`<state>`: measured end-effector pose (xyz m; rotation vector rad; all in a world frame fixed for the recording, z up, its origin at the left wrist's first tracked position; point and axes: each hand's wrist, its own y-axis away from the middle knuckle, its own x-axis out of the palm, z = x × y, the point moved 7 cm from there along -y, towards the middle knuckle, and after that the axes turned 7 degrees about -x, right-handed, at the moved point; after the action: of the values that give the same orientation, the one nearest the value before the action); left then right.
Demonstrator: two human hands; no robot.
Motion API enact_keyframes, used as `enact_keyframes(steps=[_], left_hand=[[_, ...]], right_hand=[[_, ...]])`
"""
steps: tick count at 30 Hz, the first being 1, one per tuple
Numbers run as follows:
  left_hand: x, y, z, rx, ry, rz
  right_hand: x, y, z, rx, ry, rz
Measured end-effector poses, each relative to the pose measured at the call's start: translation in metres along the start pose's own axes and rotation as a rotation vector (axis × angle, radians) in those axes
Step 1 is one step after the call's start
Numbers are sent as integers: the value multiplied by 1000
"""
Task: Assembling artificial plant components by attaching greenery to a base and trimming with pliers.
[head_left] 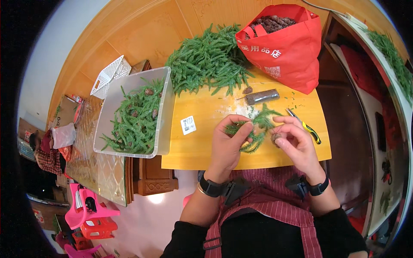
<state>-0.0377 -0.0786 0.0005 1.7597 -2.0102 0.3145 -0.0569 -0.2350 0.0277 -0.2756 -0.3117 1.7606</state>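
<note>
My left hand (227, 148) pinches a green artificial pine sprig (254, 144) above the near part of the yellow table (185, 157). The sprig's branches fan out to the right, between both hands. In the bent fingers of my right hand (299, 145) is a small brown pine cone (275, 137), close against the sprig; whether the two are joined I cannot tell. Beyond my hands lie a dark wrapped bundle (263, 96) and a loose pine cone (247, 90), beside some white powdery bits. Pliers (310, 131) with yellow-and-black handles rest right of my right hand.
A heap of pine sprigs (206, 60) covers the table's back. Behind it on the right stands a red bag (288, 56) of pine cones. A translucent bin (165, 112) at left holds sprigs with cones. A white label (188, 125) lies nearby. Pink chairs (88, 206) stand lower left.
</note>
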Motion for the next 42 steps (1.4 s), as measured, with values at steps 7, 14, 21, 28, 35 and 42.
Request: enact_keyframes(steps=[7, 14, 21, 28, 35, 42], left_hand=[[-3, 2, -12, 109, -111, -49], [5, 4, -20, 145, -202, 10], [7, 2, -25, 261, -323, 43], [12, 2, -19, 198, -273, 68], [16, 3, -16, 155, -252, 99], [22, 5, -17, 155, -223, 80]], right_hand=[[3, 6, 13, -82, 305, 71], [16, 1, 27, -228, 424, 61], [16, -3, 37, -371, 576, -8], [17, -5, 33, -388, 627, -50], [14, -4, 32, -413, 604, -99], [13, -5, 34, -410, 582, -108]])
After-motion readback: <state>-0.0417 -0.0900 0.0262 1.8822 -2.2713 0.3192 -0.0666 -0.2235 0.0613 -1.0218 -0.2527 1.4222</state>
